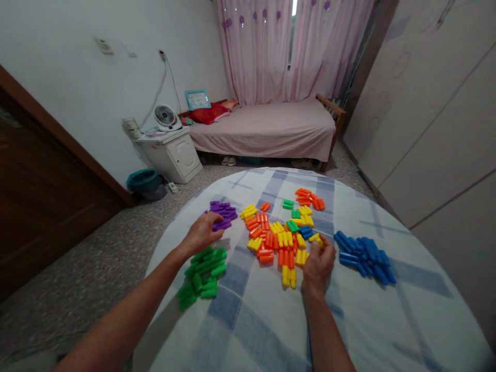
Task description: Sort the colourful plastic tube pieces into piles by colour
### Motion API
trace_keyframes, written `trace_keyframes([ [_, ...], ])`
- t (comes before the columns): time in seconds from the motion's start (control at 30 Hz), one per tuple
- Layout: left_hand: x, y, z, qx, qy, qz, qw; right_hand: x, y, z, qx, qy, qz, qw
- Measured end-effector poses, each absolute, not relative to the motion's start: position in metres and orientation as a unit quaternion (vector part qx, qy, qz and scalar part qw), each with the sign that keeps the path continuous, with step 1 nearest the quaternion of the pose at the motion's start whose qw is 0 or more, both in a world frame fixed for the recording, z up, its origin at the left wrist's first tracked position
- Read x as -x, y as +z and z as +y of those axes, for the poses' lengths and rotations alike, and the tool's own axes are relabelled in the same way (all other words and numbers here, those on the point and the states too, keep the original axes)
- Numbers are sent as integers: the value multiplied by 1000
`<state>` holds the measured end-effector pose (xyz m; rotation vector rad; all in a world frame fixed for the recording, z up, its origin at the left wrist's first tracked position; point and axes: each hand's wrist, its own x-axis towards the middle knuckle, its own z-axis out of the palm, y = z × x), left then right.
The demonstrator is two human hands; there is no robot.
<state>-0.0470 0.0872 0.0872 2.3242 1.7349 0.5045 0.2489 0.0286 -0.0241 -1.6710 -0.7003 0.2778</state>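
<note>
Curled over the purple pegs, my left hand hides whether it pinches one; my right hand pinches a yellow peg.
Left of centre, I judge that my left hand could drag neighbouring purple pegs along, since they lie loose and crowded; a low sweep could also scatter the green pegs near the wrist. Mid-frame, the orange-and-yellow cluster lies close-packed on the checked tablecloth, so one nudge might push several pieces askew. Right of centre, the yellow peg is at the cluster's edge, near the dark blue pegs; a careless thumb could knock those. Farther right, a stray knuckle might disturb the blue pile.
</note>
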Motion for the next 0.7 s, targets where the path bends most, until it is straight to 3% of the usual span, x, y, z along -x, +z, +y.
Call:
trace_keyframes([
  [0.4, 59, 72, 70, -821, 67, 545, 157, -250, -29, 30, 718, 104, -321, 609],
  [0.7, 52, 55, 58, -834, 120, 519, 141, -249, -27, 29, 719, 112, -320, 606],
])
